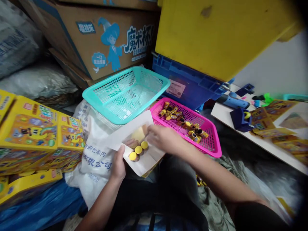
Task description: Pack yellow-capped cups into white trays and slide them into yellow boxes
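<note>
My left hand point(118, 165) holds an open cardboard box point(150, 160), its thumb over the pale near edge. Some of its fingers show through a cut-out in the box. Three small tubs with yellow lids point(138, 149) stand in a row inside. At the box's right side is my right hand point(160, 138), blurred, its fingers curled down over the opening; whatever they hold is hidden. Just beyond that hand, a pink basket point(215, 141) contains several small brown tubs with yellow lids point(179, 117), lying loose.
Behind the box, a turquoise basket point(96, 109) rests by a white woven sack point(96, 160). Yellow printed boxes point(36, 128) are stacked at left. A large carton point(72, 41), a blue crate point(187, 83) and a yellow bin point(211, 32) stand behind. Flat printed cardboard point(276, 112) lies on the right-hand table.
</note>
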The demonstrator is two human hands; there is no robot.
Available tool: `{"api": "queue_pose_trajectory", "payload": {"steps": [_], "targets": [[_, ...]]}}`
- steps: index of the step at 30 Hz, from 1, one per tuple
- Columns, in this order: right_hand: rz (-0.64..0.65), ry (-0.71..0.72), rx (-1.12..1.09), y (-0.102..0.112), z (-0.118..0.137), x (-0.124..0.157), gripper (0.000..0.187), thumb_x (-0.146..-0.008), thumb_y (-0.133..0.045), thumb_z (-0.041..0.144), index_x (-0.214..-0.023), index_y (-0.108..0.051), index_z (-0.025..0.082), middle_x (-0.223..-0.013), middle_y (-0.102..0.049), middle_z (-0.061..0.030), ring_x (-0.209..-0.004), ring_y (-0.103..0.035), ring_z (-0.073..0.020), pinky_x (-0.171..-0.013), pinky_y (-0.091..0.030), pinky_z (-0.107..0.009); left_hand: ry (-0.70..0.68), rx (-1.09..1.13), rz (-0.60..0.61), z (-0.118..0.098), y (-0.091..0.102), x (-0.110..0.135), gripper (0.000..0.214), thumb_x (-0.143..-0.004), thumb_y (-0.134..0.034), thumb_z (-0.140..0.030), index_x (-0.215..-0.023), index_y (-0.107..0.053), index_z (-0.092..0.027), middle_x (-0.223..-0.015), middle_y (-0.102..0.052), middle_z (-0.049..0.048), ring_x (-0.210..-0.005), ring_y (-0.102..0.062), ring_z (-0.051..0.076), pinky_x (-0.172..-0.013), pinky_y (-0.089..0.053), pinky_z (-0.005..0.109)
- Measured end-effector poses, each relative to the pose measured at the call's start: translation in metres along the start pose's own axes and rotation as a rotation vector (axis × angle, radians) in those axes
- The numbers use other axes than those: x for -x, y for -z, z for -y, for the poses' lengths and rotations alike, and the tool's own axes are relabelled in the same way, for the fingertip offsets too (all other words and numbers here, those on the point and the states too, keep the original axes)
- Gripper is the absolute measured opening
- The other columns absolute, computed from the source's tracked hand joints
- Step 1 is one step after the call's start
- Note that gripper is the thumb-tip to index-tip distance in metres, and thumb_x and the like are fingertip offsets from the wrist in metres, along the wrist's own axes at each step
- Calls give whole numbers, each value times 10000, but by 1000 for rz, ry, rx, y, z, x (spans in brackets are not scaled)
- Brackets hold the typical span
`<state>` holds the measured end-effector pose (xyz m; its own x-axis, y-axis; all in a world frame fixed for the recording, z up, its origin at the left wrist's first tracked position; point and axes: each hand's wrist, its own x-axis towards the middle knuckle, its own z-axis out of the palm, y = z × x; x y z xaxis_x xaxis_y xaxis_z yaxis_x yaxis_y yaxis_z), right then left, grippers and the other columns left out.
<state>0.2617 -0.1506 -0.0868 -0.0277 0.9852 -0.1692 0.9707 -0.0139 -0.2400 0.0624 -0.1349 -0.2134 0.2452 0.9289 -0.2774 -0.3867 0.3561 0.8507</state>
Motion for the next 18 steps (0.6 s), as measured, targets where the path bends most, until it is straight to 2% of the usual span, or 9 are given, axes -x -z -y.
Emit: {"api": "queue_pose_trajectory", "payload": {"steps": [3, 4, 6, 9, 11, 14, 16, 18], "targets": [[-115, -255, 13, 31, -61, -7, 287, -1051, -409, 274, -1160, -656, 177, -1089, -759, -109, -961, -717, -224, -804, -516, -311, 12, 18, -78, 0, -1, 2, 593, -689, -780, -700, -962, -801, -174, -1075, -804, 133, -1228, -658, 394, -1093, -498, 498], [-73, -362, 40, 35, -84, -10, 286, -1038, -429, 261, -1158, -669, 164, -1075, -762, -122, -940, -720, -231, -787, -514, -312, 11, 11, -102, 1, -1, 3, 584, -672, -794, -699, -933, -801, -176, -1064, -805, 127, -1219, -660, 392, -1104, -489, 496], [50, -498, 91, 33, -125, -15, 242, -946, -597, 231, -1141, -701, 133, -1053, -770, -153, -915, -727, -260, -756, -513, -314, 9, 3, -118, 1, -4, 5, 569, -660, -800, -699, -888, -798, -178, -1047, -805, 120, -1206, -662, 389, -1112, -479, 493], [149, -526, 113, 20, -162, -13, 310, -760, -770, 128, -1070, -746, 126, -1035, -779, -167, -936, -730, -289, -760, -518, -309, -13, 31, -125, 2, -8, 7, 569, -657, -786, -716, -868, -790, -188, -1054, -800, 108, -1213, -654, 377, -1095, -491, 479], [153, -511, 111, 20, -169, -6, 301, -774, -755, 122, -1074, -754, 143, -1058, -781, -154, -976, -726, -285, -795, -521, -309, -23, 51, -141, 2, -10, 9, 578, -649, -781, -730, -860, -783, -191, -1055, -798, 101, -1211, -652, 370, -1086, -495, 469], [100, -442, 41, 41, -152, 12, 319, -903, -670, 227, -1215, -711, 176, -1111, -774, -105, -1004, -718, -242, -838, -527, -299, 0, 65, -136, 3, -11, 10, 577, -634, -796, -705, -883, -785, -184, -1038, -796, 99, -1176, -664, 360, -1073, -493, 457], [16, -260, -149, 58, -126, 26, 378, -953, -622, 305, -1314, -646, 195, -1122, -765, -73, -973, -719, -203, -819, -538, -279, 26, 68, -137, 4, -11, 9, 581, -616, -811, -674, -916, -790, -176, -1033, -797, 101, -1129, -678, 351, -1054, -498, 447], [-52, 0, -318, 64, -90, 34, 375, -939, -642, 311, -1296, -639, 197, -1109, -760, -64, -937, -719, -186, -794, -544, -272, 38, 65, -141, 4, -10, 9, 566, -619, -807, -649, -924, -793, -172, -1018, -798, 99, -1087, -689, 339, -1025, -508, 432]]}}
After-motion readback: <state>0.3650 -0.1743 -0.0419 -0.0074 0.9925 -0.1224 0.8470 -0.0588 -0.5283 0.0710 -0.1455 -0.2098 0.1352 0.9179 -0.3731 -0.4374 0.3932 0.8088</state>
